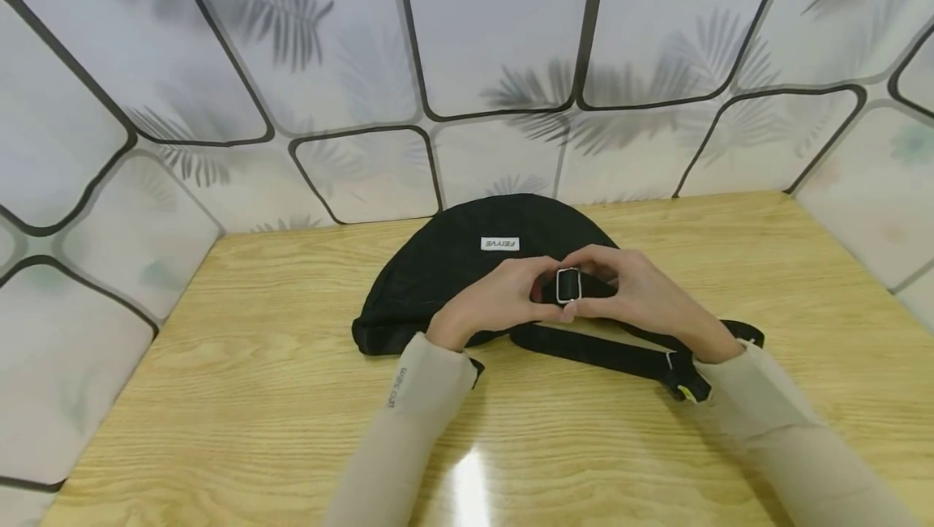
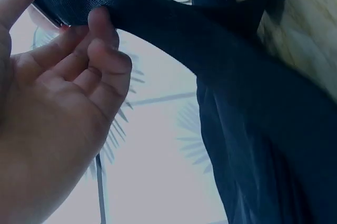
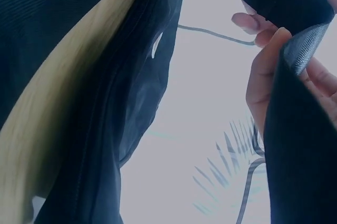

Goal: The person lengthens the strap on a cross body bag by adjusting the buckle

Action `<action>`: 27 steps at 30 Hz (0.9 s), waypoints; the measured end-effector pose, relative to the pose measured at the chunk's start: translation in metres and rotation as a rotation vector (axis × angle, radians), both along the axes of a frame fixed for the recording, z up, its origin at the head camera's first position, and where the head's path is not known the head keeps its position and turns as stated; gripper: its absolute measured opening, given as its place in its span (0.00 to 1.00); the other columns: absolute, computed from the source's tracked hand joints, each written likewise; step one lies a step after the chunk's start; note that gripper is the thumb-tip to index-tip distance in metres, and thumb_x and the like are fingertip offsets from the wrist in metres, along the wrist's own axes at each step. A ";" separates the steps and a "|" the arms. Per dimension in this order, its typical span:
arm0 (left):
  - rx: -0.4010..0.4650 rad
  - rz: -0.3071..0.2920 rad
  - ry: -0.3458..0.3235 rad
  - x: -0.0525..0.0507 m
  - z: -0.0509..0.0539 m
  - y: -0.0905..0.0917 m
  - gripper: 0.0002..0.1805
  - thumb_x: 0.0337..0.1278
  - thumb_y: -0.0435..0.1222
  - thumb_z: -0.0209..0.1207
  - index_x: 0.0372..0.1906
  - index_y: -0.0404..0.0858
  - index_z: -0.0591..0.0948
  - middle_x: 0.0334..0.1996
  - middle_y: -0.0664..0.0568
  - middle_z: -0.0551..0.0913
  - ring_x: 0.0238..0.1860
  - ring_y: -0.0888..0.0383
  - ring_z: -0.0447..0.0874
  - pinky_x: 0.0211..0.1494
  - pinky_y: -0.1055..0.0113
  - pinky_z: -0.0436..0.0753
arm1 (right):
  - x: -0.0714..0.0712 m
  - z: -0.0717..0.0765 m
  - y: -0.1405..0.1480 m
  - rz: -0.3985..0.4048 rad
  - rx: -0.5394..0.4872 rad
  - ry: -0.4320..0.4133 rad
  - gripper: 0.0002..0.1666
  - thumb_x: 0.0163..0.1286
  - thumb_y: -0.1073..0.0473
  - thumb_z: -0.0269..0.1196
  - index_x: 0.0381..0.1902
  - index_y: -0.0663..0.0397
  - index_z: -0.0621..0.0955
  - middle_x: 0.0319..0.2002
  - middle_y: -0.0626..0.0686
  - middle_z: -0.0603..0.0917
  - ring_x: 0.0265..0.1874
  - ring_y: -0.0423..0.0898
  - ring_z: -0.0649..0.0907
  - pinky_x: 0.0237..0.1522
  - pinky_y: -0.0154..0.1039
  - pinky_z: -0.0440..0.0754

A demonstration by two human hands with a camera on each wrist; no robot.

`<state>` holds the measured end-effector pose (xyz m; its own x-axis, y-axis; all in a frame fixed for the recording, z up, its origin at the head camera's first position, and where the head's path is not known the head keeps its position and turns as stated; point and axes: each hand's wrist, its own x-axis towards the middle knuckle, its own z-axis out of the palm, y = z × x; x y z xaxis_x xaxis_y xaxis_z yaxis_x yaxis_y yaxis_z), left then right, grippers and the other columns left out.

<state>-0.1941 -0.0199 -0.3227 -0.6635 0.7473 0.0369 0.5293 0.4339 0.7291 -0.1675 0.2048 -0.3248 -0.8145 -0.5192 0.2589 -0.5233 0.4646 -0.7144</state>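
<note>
A black half-moon bag (image 1: 452, 255) with a white label lies on the table, its curved edge away from me. Over its near side, my left hand (image 1: 489, 296) and right hand (image 1: 645, 296) meet at a silver rectangular strap slider (image 1: 559, 286). Black webbing runs through the slider. Thumb and fingers of both hands pinch the strap at the slider from opposite sides. In the left wrist view the strap (image 2: 158, 21) stretches away from the left hand (image 2: 63, 92). The right wrist view shows fingers (image 3: 266, 71) around the folded strap (image 3: 300, 145).
The wooden table (image 1: 255, 397) spreads around the bag. A loose length of strap (image 1: 598, 349) loops toward the right sleeve, where a black plastic buckle (image 1: 686, 377) with a yellow spot lies. Patterned cloth (image 1: 503, 32) with leaf prints stands behind and at both sides.
</note>
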 end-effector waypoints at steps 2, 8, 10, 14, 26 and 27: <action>0.013 0.001 -0.001 0.000 -0.002 0.002 0.26 0.66 0.43 0.67 0.63 0.36 0.77 0.31 0.52 0.79 0.27 0.59 0.76 0.33 0.70 0.74 | 0.000 0.001 0.001 0.003 -0.012 -0.005 0.24 0.63 0.63 0.74 0.57 0.58 0.81 0.38 0.47 0.85 0.36 0.43 0.83 0.42 0.39 0.79; 0.043 -0.016 -0.028 0.001 -0.003 0.001 0.24 0.66 0.41 0.67 0.62 0.35 0.77 0.35 0.52 0.81 0.29 0.60 0.77 0.35 0.71 0.76 | -0.002 0.002 0.006 0.070 -0.078 -0.044 0.25 0.64 0.69 0.71 0.58 0.65 0.78 0.34 0.52 0.80 0.32 0.43 0.81 0.35 0.35 0.80; 0.047 -0.006 -0.027 0.001 -0.002 -0.002 0.24 0.66 0.41 0.67 0.62 0.35 0.77 0.38 0.53 0.82 0.33 0.60 0.78 0.38 0.71 0.77 | -0.003 0.001 0.008 0.079 -0.093 -0.062 0.24 0.65 0.70 0.70 0.58 0.65 0.78 0.35 0.53 0.79 0.31 0.43 0.81 0.33 0.35 0.80; 0.054 0.025 -0.024 0.002 0.000 -0.009 0.24 0.67 0.40 0.67 0.63 0.35 0.76 0.38 0.52 0.81 0.35 0.60 0.79 0.41 0.71 0.77 | -0.004 0.003 0.011 0.041 -0.109 -0.116 0.19 0.66 0.71 0.68 0.55 0.66 0.79 0.36 0.54 0.80 0.33 0.43 0.81 0.35 0.34 0.79; 0.093 0.051 -0.041 0.003 0.000 -0.009 0.30 0.68 0.43 0.66 0.69 0.37 0.72 0.34 0.52 0.81 0.32 0.58 0.79 0.39 0.69 0.78 | -0.007 0.004 0.019 -0.027 -0.155 -0.321 0.08 0.73 0.69 0.61 0.44 0.73 0.81 0.32 0.47 0.81 0.32 0.43 0.77 0.36 0.34 0.75; 0.100 0.049 -0.040 0.002 0.000 -0.009 0.30 0.68 0.43 0.66 0.69 0.37 0.72 0.34 0.52 0.81 0.32 0.58 0.79 0.39 0.69 0.78 | -0.007 0.003 0.019 -0.029 -0.159 -0.322 0.08 0.74 0.69 0.60 0.44 0.73 0.81 0.32 0.47 0.81 0.33 0.43 0.77 0.37 0.34 0.74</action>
